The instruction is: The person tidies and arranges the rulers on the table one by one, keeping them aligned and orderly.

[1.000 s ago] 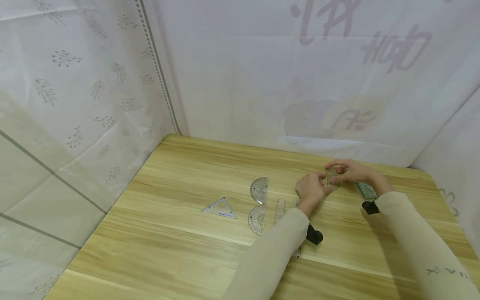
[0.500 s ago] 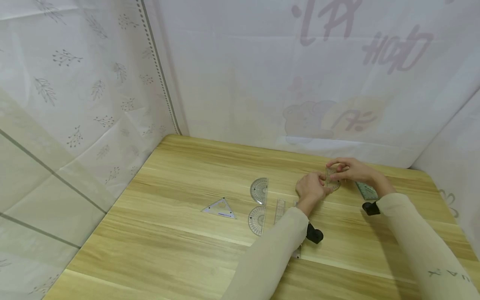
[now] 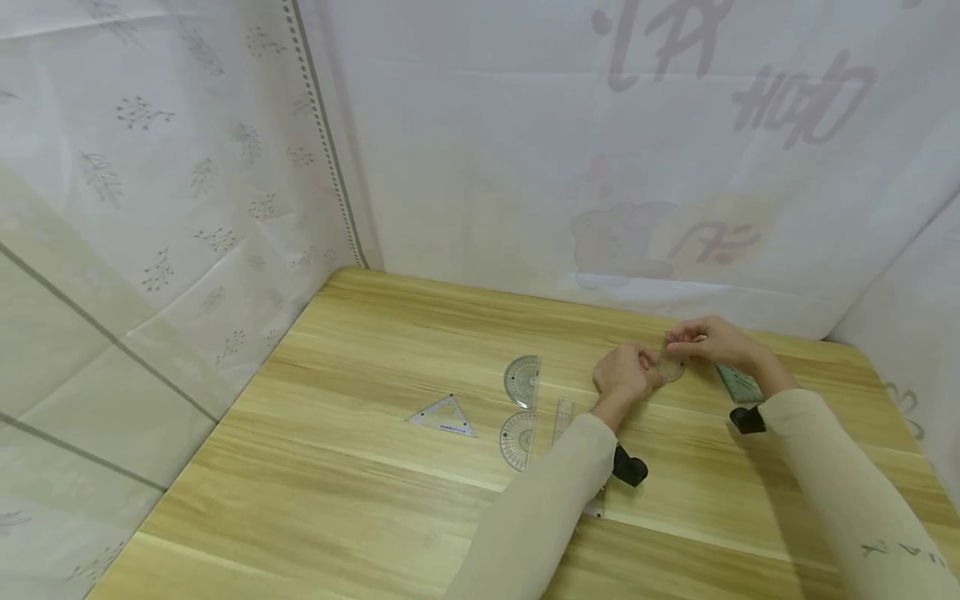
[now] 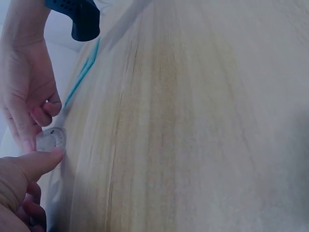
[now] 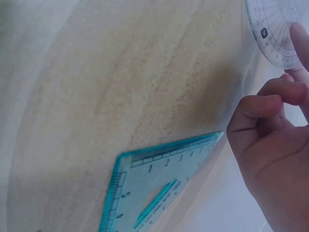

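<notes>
A clear protractor (image 3: 671, 368) is held between both hands over the back right of the table. My left hand (image 3: 624, 372) pinches its lower left side; in the left wrist view the thumb lies across the protractor (image 4: 48, 139). My right hand (image 3: 716, 343) pinches its upper part with thumb and fingers drawn together. The right wrist view shows the protractor's printed scale (image 5: 275, 29) beside the right fingertips. Just below the right wrist, a green-edged set square (image 3: 737, 383) lies on the table.
Two clear protractors (image 3: 522, 382) lie one below the other left of the hands. Farther left is a clear triangular set square (image 3: 444, 417). A clear ruler (image 3: 562, 415) is partly hidden by the left sleeve (image 3: 540, 500). Patterned cloth (image 3: 480, 150) hangs behind the table.
My right thumb has moved up to meet the fingers at the protractor's top. The protractor has tilted and shifted slightly right; the left hand stays nearly still. The head view has shifted a little.
</notes>
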Demonstrator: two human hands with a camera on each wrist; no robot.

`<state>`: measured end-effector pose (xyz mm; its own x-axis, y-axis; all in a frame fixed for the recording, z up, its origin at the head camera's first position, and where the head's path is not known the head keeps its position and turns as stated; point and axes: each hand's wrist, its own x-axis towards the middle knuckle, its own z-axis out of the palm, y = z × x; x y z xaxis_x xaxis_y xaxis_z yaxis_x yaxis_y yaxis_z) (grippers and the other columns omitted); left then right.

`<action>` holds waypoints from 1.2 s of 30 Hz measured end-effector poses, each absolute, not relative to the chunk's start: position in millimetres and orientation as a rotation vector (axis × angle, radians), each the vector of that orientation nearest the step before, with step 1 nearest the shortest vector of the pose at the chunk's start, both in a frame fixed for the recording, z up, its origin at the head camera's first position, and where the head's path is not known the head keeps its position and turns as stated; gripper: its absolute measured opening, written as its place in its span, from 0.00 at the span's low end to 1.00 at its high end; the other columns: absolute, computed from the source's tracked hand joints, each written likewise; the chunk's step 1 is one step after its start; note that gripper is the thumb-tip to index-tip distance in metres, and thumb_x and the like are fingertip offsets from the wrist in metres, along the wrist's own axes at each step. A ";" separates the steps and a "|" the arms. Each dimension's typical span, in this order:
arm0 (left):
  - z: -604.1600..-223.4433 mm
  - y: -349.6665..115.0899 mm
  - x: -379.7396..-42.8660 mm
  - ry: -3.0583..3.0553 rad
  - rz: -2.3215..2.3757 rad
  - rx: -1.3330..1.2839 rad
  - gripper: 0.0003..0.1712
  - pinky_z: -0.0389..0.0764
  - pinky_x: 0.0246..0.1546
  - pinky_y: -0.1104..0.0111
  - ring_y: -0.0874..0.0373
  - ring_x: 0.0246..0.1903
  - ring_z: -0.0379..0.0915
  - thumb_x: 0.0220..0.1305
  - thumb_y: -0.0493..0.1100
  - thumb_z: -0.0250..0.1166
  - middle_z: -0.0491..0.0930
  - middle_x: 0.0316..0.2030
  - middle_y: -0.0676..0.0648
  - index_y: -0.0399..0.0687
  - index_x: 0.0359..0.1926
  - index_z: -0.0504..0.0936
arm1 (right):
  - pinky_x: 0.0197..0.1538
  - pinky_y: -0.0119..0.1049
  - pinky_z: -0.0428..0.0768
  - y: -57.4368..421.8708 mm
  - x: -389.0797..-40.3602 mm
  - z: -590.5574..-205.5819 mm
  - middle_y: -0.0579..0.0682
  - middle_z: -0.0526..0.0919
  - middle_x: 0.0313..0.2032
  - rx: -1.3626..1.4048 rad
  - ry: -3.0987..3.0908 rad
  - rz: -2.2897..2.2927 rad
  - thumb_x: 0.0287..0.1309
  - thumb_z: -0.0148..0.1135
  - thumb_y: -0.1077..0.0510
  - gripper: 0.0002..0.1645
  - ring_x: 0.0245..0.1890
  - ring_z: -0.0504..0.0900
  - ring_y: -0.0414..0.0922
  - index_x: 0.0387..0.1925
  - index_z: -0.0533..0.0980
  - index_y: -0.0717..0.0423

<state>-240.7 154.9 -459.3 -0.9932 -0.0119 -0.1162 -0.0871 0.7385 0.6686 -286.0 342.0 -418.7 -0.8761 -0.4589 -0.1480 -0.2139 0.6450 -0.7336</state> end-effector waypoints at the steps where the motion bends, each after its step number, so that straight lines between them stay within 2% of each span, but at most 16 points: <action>1: -459.3 154.7 -240.8 2.826 1.101 -0.077 0.13 0.66 0.24 0.73 0.71 0.22 0.66 0.47 0.56 0.84 0.71 0.20 0.68 0.72 0.33 0.88 | 0.49 0.39 0.77 342.9 -286.2 -419.4 0.62 0.82 0.51 -0.533 2.540 -1.077 0.71 0.64 0.57 0.18 0.49 0.77 0.50 0.52 0.81 0.68; 5: -459.7 153.5 -241.7 2.809 1.131 -0.071 0.13 0.66 0.23 0.72 0.70 0.21 0.67 0.47 0.55 0.84 0.71 0.20 0.67 0.72 0.33 0.89 | 0.48 0.41 0.79 346.7 -287.2 -421.6 0.61 0.82 0.53 -0.537 2.521 -1.105 0.73 0.62 0.57 0.17 0.49 0.78 0.48 0.53 0.81 0.66; 7: -459.5 152.5 -243.0 2.797 1.163 -0.074 0.11 0.66 0.24 0.72 0.69 0.21 0.67 0.48 0.54 0.84 0.72 0.20 0.67 0.71 0.31 0.89 | 0.43 0.42 0.78 347.7 -287.2 -420.9 0.60 0.82 0.52 -0.527 2.512 -1.128 0.73 0.61 0.56 0.18 0.44 0.78 0.47 0.53 0.82 0.66; 11: -457.5 150.2 -245.2 2.773 1.225 -0.111 0.09 0.67 0.23 0.70 0.68 0.22 0.68 0.50 0.53 0.82 0.73 0.20 0.67 0.71 0.27 0.88 | 0.33 0.44 0.73 347.3 -287.1 -417.2 0.61 0.80 0.41 -0.479 2.465 -1.201 0.74 0.60 0.53 0.19 0.28 0.69 0.47 0.52 0.82 0.66; 14: -454.9 148.0 -245.9 2.734 1.269 -0.135 0.07 0.68 0.23 0.69 0.68 0.21 0.70 0.52 0.53 0.81 0.75 0.20 0.68 0.71 0.25 0.88 | 0.30 0.45 0.69 346.7 -287.6 -415.7 0.58 0.76 0.33 -0.442 2.436 -1.246 0.74 0.60 0.52 0.21 0.22 0.61 0.46 0.52 0.81 0.67; 17: -452.3 145.8 -246.3 2.691 1.320 -0.151 0.07 0.68 0.22 0.69 0.68 0.20 0.70 0.54 0.53 0.79 0.75 0.19 0.68 0.70 0.24 0.88 | 0.30 0.44 0.68 346.4 -287.7 -415.2 0.52 0.76 0.31 -0.418 2.407 -1.302 0.74 0.60 0.53 0.22 0.21 0.60 0.45 0.54 0.80 0.70; 22: -449.0 140.4 -246.4 2.607 1.463 -0.161 0.05 0.67 0.22 0.69 0.66 0.21 0.70 0.54 0.52 0.79 0.75 0.19 0.65 0.67 0.26 0.90 | 0.30 0.47 0.65 344.9 -287.0 -414.5 0.45 0.68 0.22 -0.392 2.316 -1.441 0.75 0.59 0.55 0.22 0.19 0.56 0.47 0.53 0.78 0.74; 24: -448.8 137.5 -246.9 2.570 1.534 -0.140 0.05 0.67 0.22 0.69 0.66 0.21 0.69 0.55 0.52 0.80 0.75 0.20 0.64 0.65 0.26 0.91 | 0.29 0.48 0.64 343.8 -286.9 -413.5 0.44 0.63 0.19 -0.393 2.295 -1.476 0.75 0.58 0.55 0.22 0.18 0.55 0.47 0.51 0.78 0.74; 32: -451.0 125.5 -248.6 2.359 1.857 0.035 0.03 0.60 0.19 0.72 0.64 0.19 0.60 0.59 0.43 0.78 0.71 0.19 0.56 0.51 0.32 0.92 | 0.27 0.48 0.65 338.9 -286.9 -409.5 0.43 0.61 0.17 -0.379 2.316 -1.511 0.75 0.59 0.55 0.23 0.16 0.56 0.43 0.54 0.77 0.74; 36: -449.7 121.6 -248.2 2.248 2.001 0.071 0.03 0.62 0.20 0.73 0.65 0.20 0.61 0.58 0.39 0.78 0.73 0.19 0.57 0.45 0.32 0.92 | 0.27 0.48 0.63 335.1 -286.4 -407.1 0.43 0.61 0.16 -0.418 2.315 -1.537 0.75 0.59 0.56 0.21 0.15 0.54 0.43 0.52 0.79 0.73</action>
